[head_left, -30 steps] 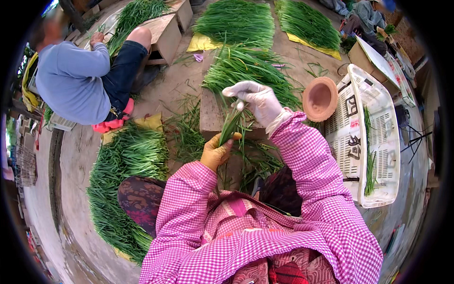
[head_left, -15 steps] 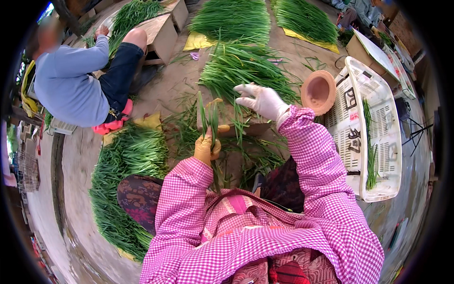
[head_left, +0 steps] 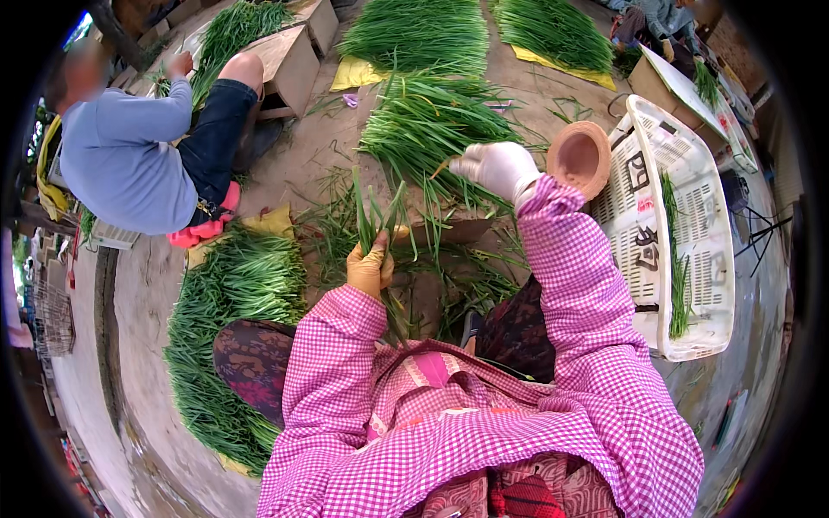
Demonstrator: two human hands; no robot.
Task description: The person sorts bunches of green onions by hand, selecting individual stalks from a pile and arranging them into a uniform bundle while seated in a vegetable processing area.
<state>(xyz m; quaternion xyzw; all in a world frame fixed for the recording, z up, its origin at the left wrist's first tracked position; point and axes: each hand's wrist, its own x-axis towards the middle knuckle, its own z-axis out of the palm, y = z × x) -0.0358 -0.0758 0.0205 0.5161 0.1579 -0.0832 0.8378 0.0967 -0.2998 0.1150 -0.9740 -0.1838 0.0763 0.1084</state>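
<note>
My left hand [head_left: 368, 269], in a yellow glove, is closed round a small bunch of long green chives [head_left: 363, 211]. Their leaves stick up above the fist and the stems hang below it. My right hand [head_left: 501, 169], in a white glove, is held out to the right with its fingers drawn together. A thin yellowed leaf [head_left: 442, 167] shows at its fingertips. Just beyond that hand, a heap of green chives [head_left: 432, 125] lies over a low wooden box [head_left: 453, 231], some leaves drooping over its near edge.
To my right stand a white plastic crate [head_left: 725, 319] with some chives inside and a tan round bowl-like thing [head_left: 579, 160]. A large chive pile [head_left: 229, 345] lies by my left knee. A person in blue [head_left: 129, 160] sits at the left. More chive piles [head_left: 414, 34] lie ahead.
My right hand has gone from spread fingers to a pinch, with the yellowed leaf now at its tips. That leaf was at the left hand's bunch before. The bunch has spread apart.
</note>
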